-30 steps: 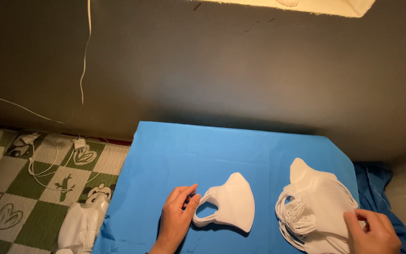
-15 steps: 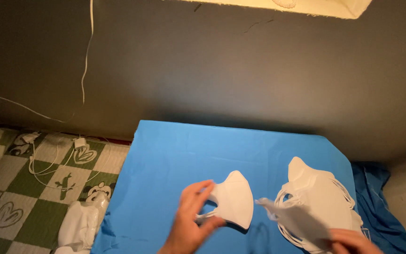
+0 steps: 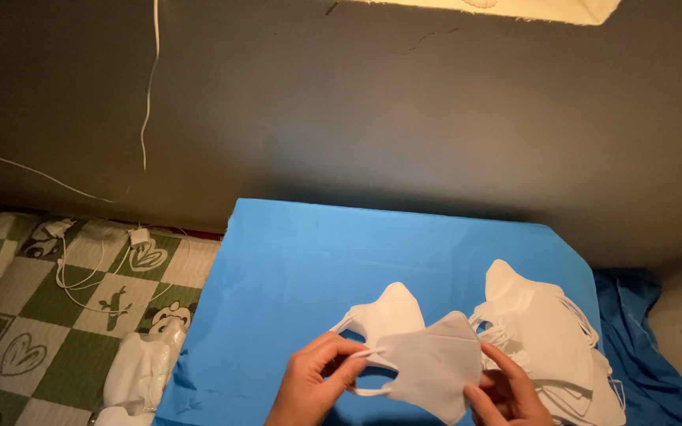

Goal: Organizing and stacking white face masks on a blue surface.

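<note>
In the head view, both hands hold one folded white fabric face mask (image 3: pixel 432 367) low over the blue sheet-covered worktop (image 3: pixel 309 260). The left hand (image 3: pixel 317 386) has its fingers (image 3: pixel 341 347) closed on the mask's left edge, pinching it by the thin white ear loop (image 3: pixel 361 355). The right hand (image 3: pixel 511 390) has its fingers (image 3: pixel 499 363) clamped on the mask's right edge, thumb below and fingertips on top. The held mask partly covers a second white face mask (image 3: pixel 384 312) that lies flat on the blue worktop just behind it. To the right, touching the right hand, sits a fanned stack of white face masks (image 3: pixel 546 323) with loose ear loops along its left side.

Left of the worktop lies a green-and-white checked blanket with heart patterns (image 3: pixel 33 331), carrying a white charger with a coiled cable (image 3: pixel 132 241) and a clear plastic bag of white masks (image 3: pixel 140 371). A dark grey wall (image 3: pixel 357 110) rises behind.
</note>
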